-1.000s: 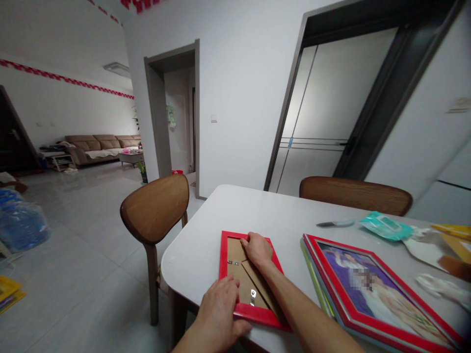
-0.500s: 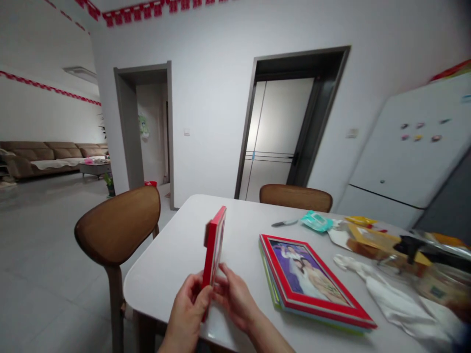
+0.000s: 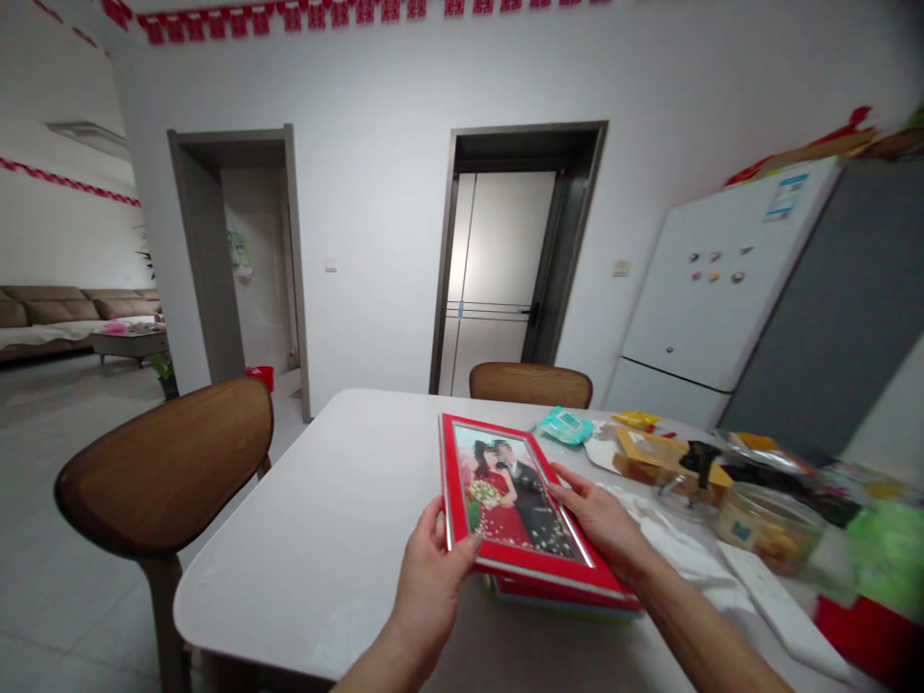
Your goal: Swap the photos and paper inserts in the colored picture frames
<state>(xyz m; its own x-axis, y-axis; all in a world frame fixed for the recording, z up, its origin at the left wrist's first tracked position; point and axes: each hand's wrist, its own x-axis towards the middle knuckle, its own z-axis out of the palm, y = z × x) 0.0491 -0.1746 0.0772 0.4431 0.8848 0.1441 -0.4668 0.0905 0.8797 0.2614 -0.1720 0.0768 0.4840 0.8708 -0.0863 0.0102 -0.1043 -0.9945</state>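
A red picture frame (image 3: 498, 553) with a photo of a couple lies face up, slightly tilted, over a stack of frames (image 3: 563, 604). My left hand (image 3: 433, 573) grips its lower left edge, thumb on the front. My right hand (image 3: 603, 520) holds the right edge, fingers over the border. The stack beneath is mostly covered; red and green edges show at its near side. Whether the held frame rests fully on the stack cannot be made out.
The white table (image 3: 289, 539) holds a teal packet (image 3: 565, 426), a yellow box (image 3: 650, 457), white cloth (image 3: 660, 539), a clear tub (image 3: 769, 529) and a green bag (image 3: 891, 553) on the right. Brown chairs (image 3: 169, 462) stand at the left and far sides.
The red frame, upright and edge-on before, has moved right over the stack and turned face up, both hands moving with it. The view has shifted to the right.
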